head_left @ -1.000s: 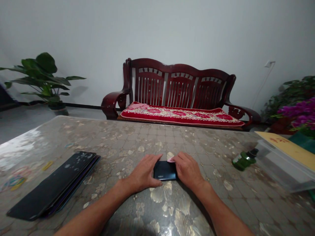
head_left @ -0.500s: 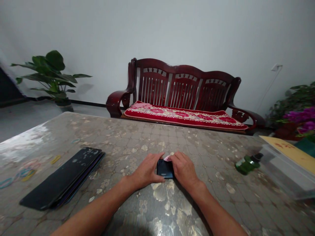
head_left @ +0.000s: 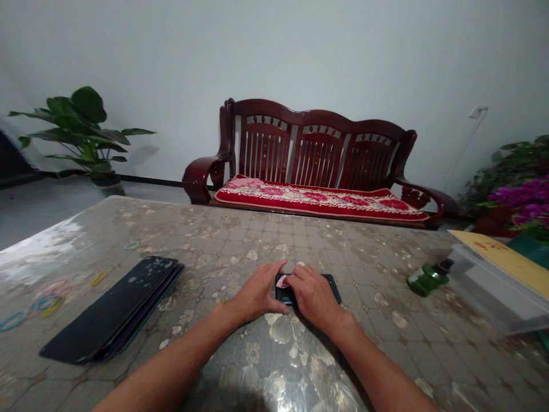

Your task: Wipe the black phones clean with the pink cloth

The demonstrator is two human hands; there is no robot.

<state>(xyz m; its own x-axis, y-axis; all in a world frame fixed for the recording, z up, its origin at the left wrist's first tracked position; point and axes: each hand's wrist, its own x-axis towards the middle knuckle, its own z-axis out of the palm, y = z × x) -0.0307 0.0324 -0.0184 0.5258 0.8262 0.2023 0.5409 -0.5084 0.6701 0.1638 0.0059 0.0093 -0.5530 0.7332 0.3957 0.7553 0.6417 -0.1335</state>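
Note:
A small black phone (head_left: pixel 333 284) lies flat on the patterned table (head_left: pixel 240 240), mostly covered by my two hands. My left hand (head_left: pixel 256 293) rests at its left end, thumb and fingers curled against the edge, holding it in place. My right hand (head_left: pixel 313 294) lies over the phone's top, fingers pinched on a small pink cloth (head_left: pixel 282 281) that is pressed against the left part of the phone.
A stack of dark flat tablets (head_left: pixel 115 309) lies to the left, with coloured rubber bands (head_left: pixel 40 303) beyond it. A green bottle (head_left: pixel 426 278) lies on its side at the right, next to a clear plastic box (head_left: pixel 497 286). A wooden bench (head_left: pixel 313 166) stands behind the table.
My right hand has slid left across the phone with the pink cloth, baring the phone's right end. My left hand has stayed at the left end.

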